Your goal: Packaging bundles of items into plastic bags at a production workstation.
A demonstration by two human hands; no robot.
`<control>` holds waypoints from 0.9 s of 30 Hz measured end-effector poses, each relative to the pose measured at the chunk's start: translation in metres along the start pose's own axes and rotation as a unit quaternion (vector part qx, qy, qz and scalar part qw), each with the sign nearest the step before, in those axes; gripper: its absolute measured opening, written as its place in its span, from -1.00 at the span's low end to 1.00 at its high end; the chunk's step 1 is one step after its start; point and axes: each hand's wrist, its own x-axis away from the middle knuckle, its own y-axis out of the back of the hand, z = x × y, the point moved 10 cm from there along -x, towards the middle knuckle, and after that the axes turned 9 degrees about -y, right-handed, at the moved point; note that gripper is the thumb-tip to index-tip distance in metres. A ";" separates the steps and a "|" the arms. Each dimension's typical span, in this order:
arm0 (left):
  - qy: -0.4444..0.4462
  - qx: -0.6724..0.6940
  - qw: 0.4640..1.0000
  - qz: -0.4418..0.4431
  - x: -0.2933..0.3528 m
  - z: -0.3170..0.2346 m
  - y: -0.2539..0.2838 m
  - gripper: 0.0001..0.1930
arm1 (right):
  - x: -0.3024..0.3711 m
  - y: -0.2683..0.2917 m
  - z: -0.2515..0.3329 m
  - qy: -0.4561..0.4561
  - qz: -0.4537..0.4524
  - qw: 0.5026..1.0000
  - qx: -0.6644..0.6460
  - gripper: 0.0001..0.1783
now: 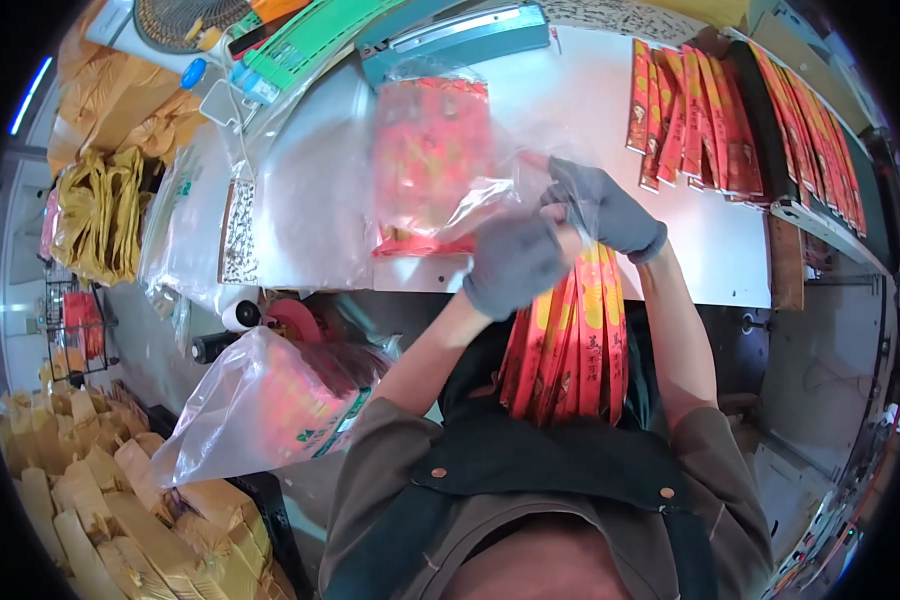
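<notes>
Both my hands wear grey gloves with bare fingertips and meet above the front edge of the white table. My left hand (518,258) is closed, its fingertips on a crumpled clear plastic bag (485,198). Beside it my right hand (608,208) also grips the thin film, which partly covers its fingers. Just below the hands, long narrow red-and-yellow packets (573,350) stand in a bunch against my dark apron. To the left of the hands, a clear-wrapped pack of red-and-yellow packets (430,160) lies flat on the table.
More narrow packets (695,120) lie at the back right, beside a conveyor belt (760,120) carrying others. A blue-grey bag sealer (455,45) stands at the back. Clear bags (185,220) lie left; a filled plastic bag (280,405) sits below the table edge, near brown paper-wrapped bundles (130,500).
</notes>
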 end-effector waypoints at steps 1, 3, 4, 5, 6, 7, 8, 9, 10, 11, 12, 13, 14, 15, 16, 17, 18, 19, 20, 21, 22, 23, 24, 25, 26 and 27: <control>-0.067 -0.028 0.996 0.060 0.002 -0.024 -0.012 -0.81 | 0.002 0.004 0.008 0.026 -0.029 0.999 -0.024 -0.31; -0.059 0.001 0.998 0.019 0.015 -0.018 -0.020 -0.78 | 0.005 0.028 -0.023 0.043 -0.081 0.996 0.017 -0.22; 0.004 0.014 1.000 -0.002 0.033 0.009 -0.015 -0.77 | 0.006 0.025 -0.031 0.051 -0.103 0.983 -0.145 -0.21; 0.061 0.033 0.997 -0.023 0.041 0.026 -0.007 -0.76 | 0.015 0.024 -0.043 0.061 -0.131 0.943 -0.301 -0.21; 0.082 0.012 0.997 -0.005 0.049 0.029 -0.006 -0.70 | 0.029 0.020 -0.063 0.059 -0.165 0.939 -0.296 -0.15; 0.059 -0.001 0.998 0.018 0.053 0.018 -0.009 -0.67 | 0.042 0.030 -0.131 0.018 -0.197 0.937 -0.288 -0.10; 0.052 -0.038 0.997 0.041 0.075 0.009 0.002 -0.64 | 0.056 -0.005 -0.084 0.059 -0.175 0.951 -0.247 -0.13; 0.066 0.026 0.995 0.064 0.081 -0.008 -0.006 -0.62 | 0.092 0.001 -0.153 -0.014 -0.182 0.983 -0.015 -0.15; 0.091 0.077 0.989 0.087 0.098 -0.022 -0.006 -0.61 | 0.111 -0.019 -0.127 -0.064 -0.178 0.980 0.063 -0.16; 0.103 0.089 0.984 0.115 0.123 -0.036 -0.015 -0.55 | 0.123 -0.043 -0.101 -0.019 -0.124 0.992 -0.030 -0.18; 0.125 0.149 0.977 0.093 0.132 -0.047 -0.016 -0.53 | 0.142 -0.053 -0.109 0.013 -0.145 0.982 -0.123 -0.26; 0.124 0.150 0.977 0.091 0.139 -0.052 -0.018 -0.53 | 0.151 -0.057 -0.110 0.013 -0.146 0.982 -0.120 -0.26; 0.199 0.149 0.962 0.112 0.152 -0.042 -0.025 -0.53 | 0.158 -0.060 -0.119 -0.039 -0.155 0.983 -0.093 -0.33; 0.273 0.146 0.942 0.132 0.167 -0.032 -0.032 -0.52 | 0.162 -0.060 -0.127 -0.090 -0.163 0.980 -0.065 -0.38; 0.328 0.200 0.912 0.140 0.161 -0.023 -0.036 -0.56 | 0.157 -0.049 -0.104 -0.084 -0.178 0.979 -0.047 -0.37; 0.372 0.338 0.860 0.094 0.148 -0.016 -0.035 -0.61 | 0.155 -0.036 -0.083 -0.066 -0.167 0.984 0.021 -0.37; 0.362 0.337 0.855 0.157 0.105 -0.012 -0.021 -0.69 | 0.154 -0.017 -0.054 -0.015 -0.175 0.981 0.080 -0.36; 0.394 0.393 0.825 0.096 0.079 -0.003 -0.003 -0.80 | 0.155 -0.003 -0.015 0.040 -0.181 0.972 0.144 -0.34; 0.380 0.399 0.827 0.112 0.056 0.011 0.011 -0.88 | 0.150 0.006 0.010 0.037 -0.156 0.960 0.231 -0.42; 0.254 0.348 0.896 0.110 -0.007 0.006 0.035 -0.90 | 0.148 0.015 0.036 0.027 -0.137 0.937 0.320 -0.49; 0.229 0.309 0.917 0.102 -0.038 0.020 0.044 -0.91 | 0.145 0.028 0.070 0.059 -0.173 0.865 0.467 -0.63; 0.196 0.307 0.928 0.078 -0.064 0.031 0.057 -0.91 | 0.134 0.027 0.102 0.099 -0.194 0.774 0.595 -0.75; 0.210 0.079 0.958 0.179 -0.090 0.049 0.068 -0.92 | 0.132 0.029 0.133 0.093 -0.219 0.700 0.674 -0.87; 0.209 0.237 0.947 0.058 -0.130 0.032 0.080 -0.93 | 0.137 0.031 0.165 0.086 -0.244 0.615 0.745 -0.94; -0.001 0.090 0.996 -0.007 -0.169 0.003 0.118 -0.89 | 0.154 0.026 0.212 0.199 -0.300 0.637 0.681 -0.94; 0.137 0.328 0.933 -0.052 -0.181 0.017 0.117 -0.83 | 0.178 0.029 0.242 0.296 -0.351 0.647 0.609 -0.93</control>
